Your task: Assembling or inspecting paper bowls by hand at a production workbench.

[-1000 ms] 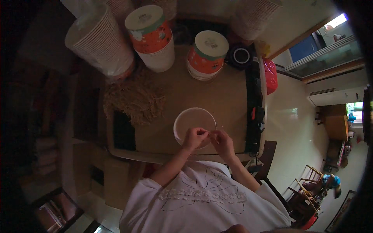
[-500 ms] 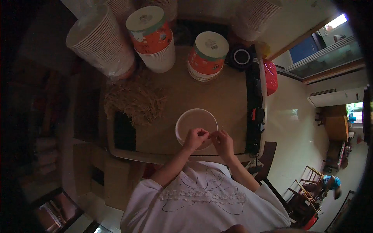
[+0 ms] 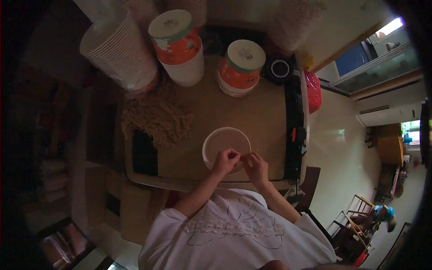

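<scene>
Over a white round paper tub [image 3: 225, 138], my two hands meet with their fingertips almost touching. My left hand [image 3: 226, 162] is closed in a pinch above the tub's near part. Close by on its right, my right hand [image 3: 255, 168] is also closed, thumb and fingers together, at the tub's right rim. Whatever the fingers hold is too small and dim to make out. The near rim of the tub is partly hidden by my hands and wrists.
A heap of tan, stringy strands [image 3: 155, 118] lies left on the brown tabletop [image 3: 252, 112]. Behind stand upturned orange-and-white tubs [image 3: 180, 49], [image 3: 240, 67] and a bagged stack of white tubs [image 3: 119, 51]. A dark round device [image 3: 279, 69] and a red basket [image 3: 313, 92] are at right.
My right hand has shifted slightly left and down, staying close to the left hand. The left hand has barely moved. The whole view has shifted slightly.
</scene>
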A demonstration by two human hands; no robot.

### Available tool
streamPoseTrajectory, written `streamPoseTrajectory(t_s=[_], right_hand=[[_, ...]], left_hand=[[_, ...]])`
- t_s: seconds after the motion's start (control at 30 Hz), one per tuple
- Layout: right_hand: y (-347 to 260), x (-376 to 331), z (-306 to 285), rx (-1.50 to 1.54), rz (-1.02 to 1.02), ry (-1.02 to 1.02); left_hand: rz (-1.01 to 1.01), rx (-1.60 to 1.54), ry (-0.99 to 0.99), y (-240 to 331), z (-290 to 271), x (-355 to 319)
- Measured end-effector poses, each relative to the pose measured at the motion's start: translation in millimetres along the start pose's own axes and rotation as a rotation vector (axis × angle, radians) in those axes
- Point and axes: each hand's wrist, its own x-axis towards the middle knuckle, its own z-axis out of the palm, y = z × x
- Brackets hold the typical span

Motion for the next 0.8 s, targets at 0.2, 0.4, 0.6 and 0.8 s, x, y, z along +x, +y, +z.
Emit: streamPoseTrajectory(t_s=[0.2, 0.4, 0.6, 0.8], right_hand=[[12, 2, 4, 0.088, 0.019, -0.042], [12, 0, 8, 0.163, 0.170, -0.043], [5, 3, 4, 0.096, 0.106, -0.030], [4, 3, 5, 0.093, 0.115, -0.032]], left_hand=[[-0.012, 0.005, -0.027, 0, -2, 4], [0.173, 0.048, 0.031, -19, 2, 7], [0.270, 0.258, 0.054, -4, 10, 0], [0.251, 0.338, 0.033, 9, 7, -3]])
